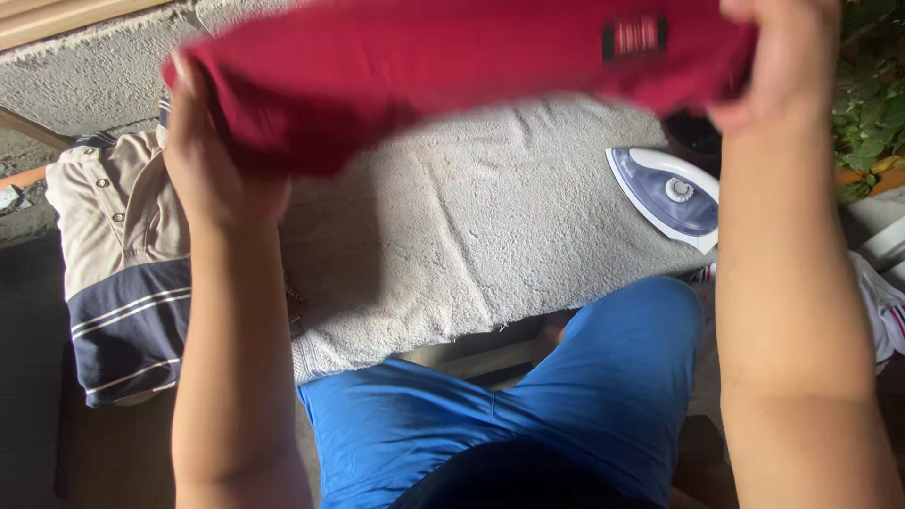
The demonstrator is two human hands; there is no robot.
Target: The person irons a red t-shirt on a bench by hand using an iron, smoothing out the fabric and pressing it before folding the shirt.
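Observation:
I hold a red garment [452, 66] stretched between both hands, lifted above a pale towel-covered ironing surface [471, 236]. My left hand [212, 160] grips its left end, and my right hand [782, 66] grips its right end near a small dark label. The cloth is blurred by motion. A white and blue iron [674, 193] lies on the right side of the towel, below my right hand.
A folded beige and navy striped polo shirt [123, 273] lies to the left of the towel. My legs in blue shorts [528, 405] are at the bottom. Green plants [872, 94] stand at the right edge, and white cloth [881, 302] lies below them.

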